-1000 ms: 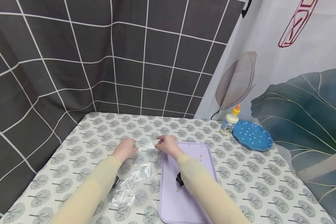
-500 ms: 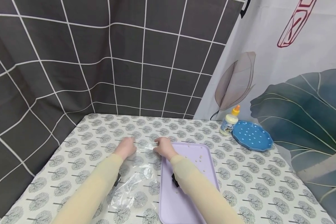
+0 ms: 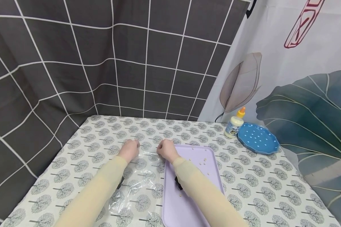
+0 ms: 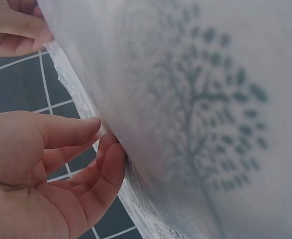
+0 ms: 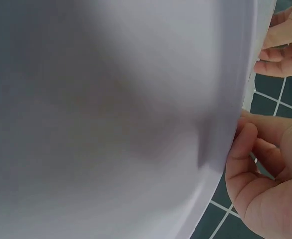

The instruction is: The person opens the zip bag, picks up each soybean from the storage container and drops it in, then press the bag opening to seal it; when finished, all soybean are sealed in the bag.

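Observation:
A clear, crinkled plastic bag (image 3: 142, 179) lies flat on the tree-patterned cloth, left of a lilac tray (image 3: 184, 208). At the bag's far edge my left hand (image 3: 129, 149) pinches the film between thumb and fingers; in the left wrist view the plastic (image 4: 68, 74) runs up from these fingers towards the other hand. My right hand (image 3: 167, 149) pinches the same edge a short way across, beside the tray's far left corner. In the right wrist view its thumb and index finger (image 5: 245, 142) meet, and the tray's rim hides what lies between their tips.
Several small pale bits (image 3: 205, 160) are scattered on the tray under the right forearm. Towards the back right stand a glue bottle (image 3: 233, 126) with an orange tip and a blue dotted plate (image 3: 258, 138). A dark gridded curtain (image 3: 130, 78) hangs behind the table.
My right hand has moved slightly left and its spread thumb and fingers have come together at the bag's edge. More pale bits show on the tray beside the forearm. The left hand stays nearly in place.

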### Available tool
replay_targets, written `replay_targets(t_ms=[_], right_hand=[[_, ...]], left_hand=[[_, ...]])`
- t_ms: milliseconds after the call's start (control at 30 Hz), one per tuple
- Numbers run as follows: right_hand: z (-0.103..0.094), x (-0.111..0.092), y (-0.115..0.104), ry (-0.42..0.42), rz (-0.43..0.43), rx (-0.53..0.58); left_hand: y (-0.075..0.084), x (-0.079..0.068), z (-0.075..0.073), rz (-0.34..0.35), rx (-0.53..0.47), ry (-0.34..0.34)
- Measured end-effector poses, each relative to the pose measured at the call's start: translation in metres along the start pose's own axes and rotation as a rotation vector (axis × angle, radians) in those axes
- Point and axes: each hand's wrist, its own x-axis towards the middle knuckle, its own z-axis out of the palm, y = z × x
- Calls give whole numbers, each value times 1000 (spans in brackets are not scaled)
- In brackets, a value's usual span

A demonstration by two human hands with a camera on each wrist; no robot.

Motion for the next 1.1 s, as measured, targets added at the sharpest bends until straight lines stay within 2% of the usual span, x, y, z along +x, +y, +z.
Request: replay_targets(t_ms=[133, 267, 500, 667, 833, 1000, 1100], right_hand=[[-1, -1, -1, -15, 4, 33], [-5, -2, -1, -18, -2, 40], [-11, -5, 1, -47, 10, 40], [-24, -11, 2, -78, -21, 41], [-37, -17, 2, -116, -91, 7], [-44, -25, 0, -152, -116, -5], [-47, -29, -2, -150, -149, 15]], left_hand=[[-2, 3, -1, -34, -50, 0], [-5, 7, -2, -55, -98, 33], [-4, 6, -4, -15, -96, 83], [6, -3, -10, 59, -16, 143], [15, -11, -17, 190, 67, 198], [26, -16, -18, 326, 126, 203], [35, -19, -17, 373, 163, 179]])
